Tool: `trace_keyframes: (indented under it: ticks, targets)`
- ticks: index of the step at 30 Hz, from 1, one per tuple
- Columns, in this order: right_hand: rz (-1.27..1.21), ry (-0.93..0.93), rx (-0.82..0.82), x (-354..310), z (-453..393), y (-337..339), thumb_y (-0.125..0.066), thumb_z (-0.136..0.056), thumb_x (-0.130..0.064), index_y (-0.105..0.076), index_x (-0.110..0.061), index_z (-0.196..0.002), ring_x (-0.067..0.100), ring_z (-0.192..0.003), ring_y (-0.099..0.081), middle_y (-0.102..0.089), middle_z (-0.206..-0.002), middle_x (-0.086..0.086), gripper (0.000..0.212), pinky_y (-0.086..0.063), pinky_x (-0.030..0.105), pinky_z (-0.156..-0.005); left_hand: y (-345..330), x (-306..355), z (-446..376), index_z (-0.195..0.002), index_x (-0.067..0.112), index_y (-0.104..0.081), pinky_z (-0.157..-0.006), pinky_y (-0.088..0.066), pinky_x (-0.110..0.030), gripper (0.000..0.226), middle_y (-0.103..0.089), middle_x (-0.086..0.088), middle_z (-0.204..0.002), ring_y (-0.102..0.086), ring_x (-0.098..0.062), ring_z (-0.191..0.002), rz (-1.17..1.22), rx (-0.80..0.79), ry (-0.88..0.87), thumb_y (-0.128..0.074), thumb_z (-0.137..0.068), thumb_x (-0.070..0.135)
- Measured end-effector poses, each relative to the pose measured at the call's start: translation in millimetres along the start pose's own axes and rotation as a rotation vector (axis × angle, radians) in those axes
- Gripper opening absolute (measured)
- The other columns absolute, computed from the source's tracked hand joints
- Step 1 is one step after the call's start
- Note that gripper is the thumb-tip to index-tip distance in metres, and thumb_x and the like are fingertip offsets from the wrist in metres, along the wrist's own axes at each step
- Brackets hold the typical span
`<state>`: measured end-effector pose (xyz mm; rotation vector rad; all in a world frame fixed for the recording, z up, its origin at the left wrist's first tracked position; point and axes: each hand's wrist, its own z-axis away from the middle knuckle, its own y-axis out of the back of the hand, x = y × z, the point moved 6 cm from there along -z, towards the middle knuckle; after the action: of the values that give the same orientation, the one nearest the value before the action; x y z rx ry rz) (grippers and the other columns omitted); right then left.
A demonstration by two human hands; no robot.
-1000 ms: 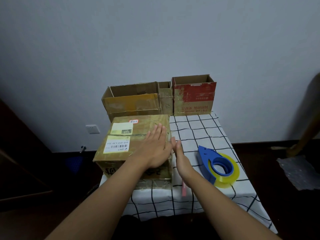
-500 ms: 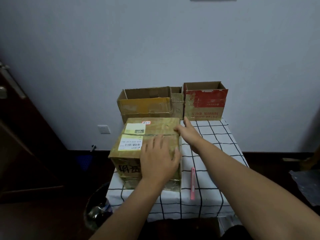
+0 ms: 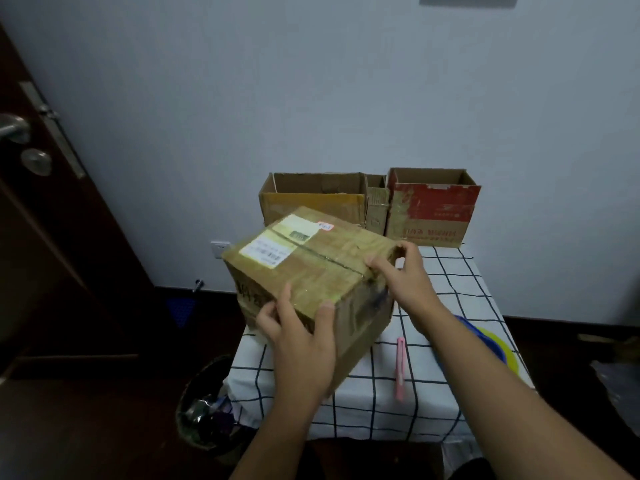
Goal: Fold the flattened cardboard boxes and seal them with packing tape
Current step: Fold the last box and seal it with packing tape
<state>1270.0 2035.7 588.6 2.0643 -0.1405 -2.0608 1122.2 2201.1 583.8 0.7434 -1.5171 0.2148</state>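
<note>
A closed brown cardboard box [image 3: 311, 268] with white shipping labels and a taped top seam is tilted and turned above the table's left front part. My left hand [image 3: 298, 327] grips its near corner, thumb on the top face and fingers on the left side. My right hand [image 3: 401, 271] holds the far right corner, fingers curled over the top edge. A blue tape dispenser with a yellow roll [image 3: 491, 344] lies at the right, mostly hidden behind my right forearm.
Three open-topped boxes stand at the back: a wide brown one [image 3: 311, 195], a narrow one [image 3: 376, 206] and a red-printed one [image 3: 433, 209]. A pink knife [image 3: 400, 368] lies on the checked tablecloth [image 3: 450, 292]. A waste bin [image 3: 204, 410] sits left of the table beside a dark door [image 3: 45, 202].
The box has been lifted off the cloth, rotated and tilted. My left hand moved from its top to the near corner; my right hand now grips the far right corner.
</note>
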Motion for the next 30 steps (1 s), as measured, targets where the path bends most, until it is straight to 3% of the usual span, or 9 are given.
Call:
trace_keyframes:
  ticks: [4,8,13,17,20,23,25,27,30]
  targets:
    - [0.061,0.056,0.145,14.2,48.6,9.4,-0.059,-0.091,-0.052,-0.044,-0.025,-0.112,0.016,-0.104,-0.055,-0.053,-0.116,-0.002,0.037,-0.05,0.042,-0.089,20.7,9.1,-27.2,-0.145,0.036,-0.033,-0.083,-0.039,-0.012,0.058,-0.022,0.011,-0.138,-0.041,-0.008,-0.115,0.041,-0.083,-0.084,-0.06,-0.095,0.027]
    - [0.238,0.161,0.269,23.7,82.5,4.7,-0.052,-0.096,-0.048,-0.044,-0.027,-0.108,0.012,-0.088,-0.058,-0.057,-0.107,-0.004,0.025,-0.048,0.035,-0.07,32.1,-5.6,-63.7,-0.12,0.064,-0.047,-0.098,-0.051,-0.045,0.045,-0.044,0.006,-0.139,-0.055,-0.02,-0.118,0.248,-0.271,0.032,-0.063,-0.092,0.033]
    - [0.437,0.193,0.281,34.2,88.5,-7.5,-0.049,-0.099,-0.044,-0.044,-0.027,-0.106,0.013,-0.085,-0.056,-0.054,-0.102,-0.005,0.02,-0.038,0.028,-0.064,26.3,-26.6,-81.2,-0.128,0.05,-0.051,-0.104,-0.046,-0.045,0.043,-0.049,0.007,-0.133,-0.053,-0.019,-0.12,0.267,-0.34,0.069,-0.057,-0.097,0.02]
    - [0.552,0.143,0.248,47.5,88.6,-16.3,-0.052,-0.099,-0.038,-0.044,-0.025,-0.107,0.018,-0.091,-0.058,-0.054,-0.1,-0.005,0.017,-0.049,0.035,-0.07,22.3,-44.8,-83.3,-0.125,0.046,-0.055,-0.109,-0.041,-0.046,0.039,-0.047,0.0,-0.145,-0.049,-0.022,-0.129,0.205,-0.299,0.1,-0.052,-0.098,0.018]
    - [0.536,0.217,0.303,40.0,89.1,-15.5,-0.056,-0.095,-0.021,-0.048,-0.018,-0.123,0.023,-0.119,-0.05,-0.052,-0.123,0.002,0.029,-0.046,0.035,-0.093,26.8,-39.5,-85.0,-0.144,0.043,-0.038,-0.116,-0.018,-0.036,0.049,-0.021,0.003,-0.161,-0.019,-0.017,-0.148,-0.112,-0.157,-0.038,-0.051,-0.1,0.024]
    - [0.683,0.411,0.23,17.5,79.8,-20.4,-0.048,-0.091,-0.023,-0.038,-0.015,-0.148,0.02,-0.149,-0.017,-0.031,-0.158,0.0,0.059,-0.022,0.042,-0.119,19.7,-8.0,-73.7,-0.154,0.032,-0.021,-0.117,-0.014,-0.038,0.065,-0.007,0.009,-0.163,0.002,-0.01,-0.15,-0.463,-0.038,-0.343,-0.05,-0.097,0.024]
    - [0.848,0.488,0.082,16.1,70.6,-31.3,-0.035,-0.087,-0.033,-0.036,-0.02,-0.151,0.019,-0.151,-0.011,-0.026,-0.161,-0.004,0.065,-0.017,0.048,-0.121,-7.4,5.2,-61.0,-0.155,0.034,-0.015,-0.121,-0.004,-0.036,0.065,-0.003,0.012,-0.162,0.01,-0.006,-0.148,-0.602,-0.21,-0.537,-0.046,-0.098,0.033]
    - [0.907,0.501,0.041,22.0,64.4,-34.8,-0.031,-0.084,-0.036,-0.043,-0.018,-0.148,0.02,-0.149,-0.021,-0.035,-0.157,-0.002,0.067,-0.034,0.048,-0.115,-29.5,-0.2,-54.9,-0.155,0.038,-0.012,-0.12,-0.002,-0.032,0.058,-0.004,0.009,-0.164,0.005,-0.008,-0.15,-0.744,-0.35,-0.604,-0.035,-0.102,0.046]
    - [0.876,0.515,0.094,27.0,61.4,-36.2,-0.038,-0.082,-0.03,-0.054,-0.014,-0.139,0.022,-0.143,-0.036,-0.049,-0.148,0.001,0.061,-0.05,0.039,-0.096,-37.7,-12.6,-60.9,-0.153,0.04,-0.022,-0.118,-0.009,-0.03,0.053,-0.018,0.005,-0.163,-0.011,-0.013,-0.15,-0.845,-0.373,-0.631,-0.026,-0.102,0.053]
